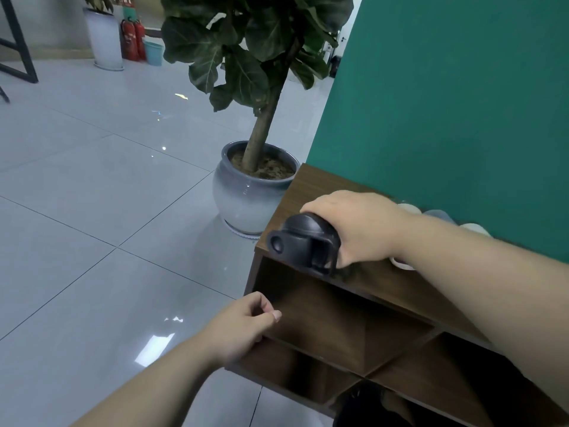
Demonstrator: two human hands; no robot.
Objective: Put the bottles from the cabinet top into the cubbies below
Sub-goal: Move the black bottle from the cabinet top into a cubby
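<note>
My right hand (357, 226) grips a black bottle (303, 241) with a flip-top lid, held on its side over the front left edge of the brown cabinet top (311, 186). The lid points left, past the edge. Behind my right forearm, pale bottle tops (409, 208) stand along the green wall, mostly hidden. My left hand (243, 325) hovers loosely curled at the left side of the top left cubby (332, 315), holding nothing. More cubbies (295, 374) lie beneath it.
A large leafy plant in a round grey-white pot (246, 195) stands on the tiled floor just left of the cabinet. The green wall (446, 103) backs the cabinet. Fire extinguishers (132, 40) and a blue bucket (154, 52) stand far off.
</note>
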